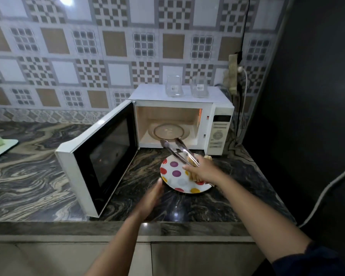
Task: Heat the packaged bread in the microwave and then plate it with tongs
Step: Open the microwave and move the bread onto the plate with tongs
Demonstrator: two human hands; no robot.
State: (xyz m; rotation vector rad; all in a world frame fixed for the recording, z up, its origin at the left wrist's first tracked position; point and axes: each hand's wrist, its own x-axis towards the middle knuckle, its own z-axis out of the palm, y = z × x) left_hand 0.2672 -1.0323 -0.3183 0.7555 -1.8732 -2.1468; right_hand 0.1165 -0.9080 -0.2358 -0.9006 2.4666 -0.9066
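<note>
A: So, how many of each, nearest first?

B: Two hands. One left hand (pixel 151 196), blurred, flat with fingers together, holding nothing, its tips just at the near-left rim of the one plate (pixel 174 181). One right hand (pixel 202 170), closed round the handle end of one pair of tongs (pixel 177 151).

A: And the bread?

B: Bread (pixel 195 177) lies on the dotted plate, mostly under the right hand; I see tan edges below the palm and another bit past the knuckles. How many slices, I cannot tell.

A: Are the tongs gripping it?

B: No. Their two arms stand apart and point away from the hand, tips empty, just in front of the microwave (pixel 179 126) mouth.

A: Beyond the hands?

B: One microwave, its door (pixel 100 162) swung wide to the left of the left hand, one glass turntable (pixel 168 131) bare inside. Two clear glasses (pixel 186 87) stand on its top, side by side.

A: Anything off to the side?

B: One pale green tray (pixel 0 149), far left of the left hand, at the frame's edge.
</note>
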